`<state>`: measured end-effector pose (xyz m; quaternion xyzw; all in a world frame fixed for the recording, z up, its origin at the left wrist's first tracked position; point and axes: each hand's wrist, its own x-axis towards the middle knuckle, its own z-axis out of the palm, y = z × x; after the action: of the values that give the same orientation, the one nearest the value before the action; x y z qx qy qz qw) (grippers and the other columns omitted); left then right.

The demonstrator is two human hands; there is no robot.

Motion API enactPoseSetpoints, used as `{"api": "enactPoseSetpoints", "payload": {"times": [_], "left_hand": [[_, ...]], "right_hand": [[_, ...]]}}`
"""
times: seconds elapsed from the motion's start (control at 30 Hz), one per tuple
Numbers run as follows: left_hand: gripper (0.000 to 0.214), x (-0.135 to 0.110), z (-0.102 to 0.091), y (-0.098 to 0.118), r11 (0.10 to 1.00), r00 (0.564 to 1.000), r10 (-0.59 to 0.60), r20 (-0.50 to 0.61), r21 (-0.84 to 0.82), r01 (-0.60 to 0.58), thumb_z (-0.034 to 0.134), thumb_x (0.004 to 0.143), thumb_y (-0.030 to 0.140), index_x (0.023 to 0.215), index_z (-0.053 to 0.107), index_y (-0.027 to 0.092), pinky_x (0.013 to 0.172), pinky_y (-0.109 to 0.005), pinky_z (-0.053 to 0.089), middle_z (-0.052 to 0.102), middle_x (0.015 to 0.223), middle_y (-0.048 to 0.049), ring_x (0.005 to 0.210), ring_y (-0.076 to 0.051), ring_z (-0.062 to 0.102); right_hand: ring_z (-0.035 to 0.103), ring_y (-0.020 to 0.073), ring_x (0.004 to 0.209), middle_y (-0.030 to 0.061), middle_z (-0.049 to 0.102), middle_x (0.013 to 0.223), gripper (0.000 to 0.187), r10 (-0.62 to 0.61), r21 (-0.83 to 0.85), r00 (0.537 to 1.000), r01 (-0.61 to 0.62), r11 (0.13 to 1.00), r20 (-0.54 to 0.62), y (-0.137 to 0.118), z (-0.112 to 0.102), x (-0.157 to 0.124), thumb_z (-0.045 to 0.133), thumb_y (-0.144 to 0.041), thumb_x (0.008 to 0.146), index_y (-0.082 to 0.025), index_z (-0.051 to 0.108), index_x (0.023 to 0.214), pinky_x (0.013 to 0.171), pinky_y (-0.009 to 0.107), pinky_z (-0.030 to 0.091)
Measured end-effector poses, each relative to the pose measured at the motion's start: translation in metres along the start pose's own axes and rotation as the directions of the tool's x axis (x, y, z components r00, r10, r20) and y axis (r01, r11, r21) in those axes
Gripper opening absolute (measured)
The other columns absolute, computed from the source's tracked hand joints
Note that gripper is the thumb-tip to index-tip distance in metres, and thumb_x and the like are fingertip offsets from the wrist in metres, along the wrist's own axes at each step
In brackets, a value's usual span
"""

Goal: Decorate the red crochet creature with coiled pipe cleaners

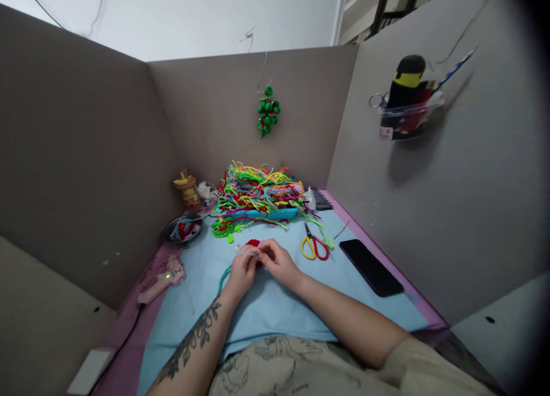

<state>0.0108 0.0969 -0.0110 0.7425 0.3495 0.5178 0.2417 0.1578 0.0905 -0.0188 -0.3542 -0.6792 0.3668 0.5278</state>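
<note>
Over the middle of the blue cloth, my left hand point(243, 268) and my right hand point(278, 263) meet with fingers closed. A small red fuzzy piece point(253, 243) shows just past the fingertips, held in my left hand. A thin pale strip point(246, 251) lies across the left fingers and runs to the pinched right fingertips. From beside my left hand a teal fuzzy stem point(223, 278) curves down to the cloth. My fingers hide most of the red piece, and what exactly the right fingertips pinch is too small to make out.
Beyond my hands, a blue tray point(279, 214) overflows with colourful fuzzy stems. Yellow-and-red scissors point(315, 246) and a black phone point(370, 268) lie right. A pink glue gun point(162, 284) and a dark bowl point(183, 229) are left. Grey partitions point(206, 98) enclose the table.
</note>
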Motion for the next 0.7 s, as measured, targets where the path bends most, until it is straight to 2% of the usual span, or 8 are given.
{"api": "enactPoseSetpoints", "payload": {"times": [0.1, 0.2, 0.3, 0.4, 0.57, 0.7], "left_hand": [[0.014, -0.001, 0.000, -0.002, 1.000, 1.000, 0.004, 0.008, 0.030, -0.004, 0.051, 0.085, 0.021, 0.089, 0.064, 0.020, 0.086, -0.036, 0.046, 0.068, 0.092, -0.0066, 0.090, -0.020, 0.062], [0.020, -0.003, 0.002, -0.005, 0.998, 0.998, -0.059, -0.008, 0.028, 0.059, 0.052, 0.084, 0.019, 0.102, 0.060, 0.019, 0.083, -0.033, 0.048, 0.067, 0.100, -0.0075, 0.092, -0.019, 0.063], [0.021, -0.005, 0.003, -0.006, 0.995, 0.996, -0.092, 0.019, 0.039, 0.091, 0.052, 0.085, 0.018, 0.104, 0.058, 0.019, 0.076, -0.030, 0.050, 0.067, 0.096, -0.0061, 0.085, -0.017, 0.063], [0.013, -0.004, 0.002, -0.006, 0.992, 0.999, -0.044, 0.028, 0.119, 0.041, 0.052, 0.084, 0.018, 0.093, 0.062, 0.019, 0.076, -0.030, 0.048, 0.066, 0.087, -0.0040, 0.081, -0.017, 0.062], [0.010, -0.001, 0.002, -0.005, 0.986, 0.999, 0.002, -0.041, 0.165, 0.005, 0.053, 0.085, 0.019, 0.086, 0.063, 0.018, 0.075, -0.030, 0.048, 0.065, 0.084, -0.0043, 0.080, -0.017, 0.061], [0.010, -0.002, 0.002, -0.005, 0.987, 0.999, -0.004, -0.042, 0.161, 0.010, 0.054, 0.084, 0.019, 0.086, 0.064, 0.018, 0.076, -0.030, 0.047, 0.065, 0.085, -0.0053, 0.082, -0.018, 0.060]], "right_hand": [[0.057, 0.0142, 0.074, 0.0005, 0.058, 0.082, 0.019, 0.042, 0.085, 0.999, -0.041, 0.996, -0.015, 0.000, -0.002, 0.002, 0.055, -0.037, 0.086, -0.021, 0.052, 0.094, 0.068, 0.027, 0.047], [0.056, 0.0138, 0.070, -0.0007, 0.057, 0.078, 0.022, 0.094, 0.179, 0.995, -0.086, 0.980, -0.033, -0.003, -0.004, 0.005, 0.059, -0.040, 0.082, -0.021, 0.051, 0.090, 0.064, 0.026, 0.047], [0.055, 0.0131, 0.065, -0.0018, 0.056, 0.072, 0.021, 0.134, 0.206, 0.990, -0.121, 0.971, -0.052, -0.005, -0.005, 0.008, 0.060, -0.040, 0.081, -0.020, 0.052, 0.085, 0.061, 0.025, 0.046], [0.057, 0.0137, 0.067, -0.0004, 0.058, 0.074, 0.018, 0.121, 0.156, 0.991, -0.110, 0.982, -0.065, -0.005, -0.008, 0.008, 0.057, -0.036, 0.083, -0.019, 0.056, 0.087, 0.063, 0.026, 0.047], [0.058, 0.0159, 0.078, 0.0034, 0.061, 0.086, 0.011, 0.037, -0.046, 0.996, -0.041, 0.998, -0.079, -0.004, -0.012, 0.009, 0.059, -0.026, 0.082, -0.019, 0.064, 0.088, 0.073, 0.029, 0.048], [0.057, 0.0150, 0.073, 0.0031, 0.060, 0.082, 0.010, 0.003, -0.141, 0.996, -0.016, 0.990, -0.093, -0.006, -0.013, 0.010, 0.060, -0.020, 0.080, -0.018, 0.067, 0.088, 0.068, 0.027, 0.047]]}}
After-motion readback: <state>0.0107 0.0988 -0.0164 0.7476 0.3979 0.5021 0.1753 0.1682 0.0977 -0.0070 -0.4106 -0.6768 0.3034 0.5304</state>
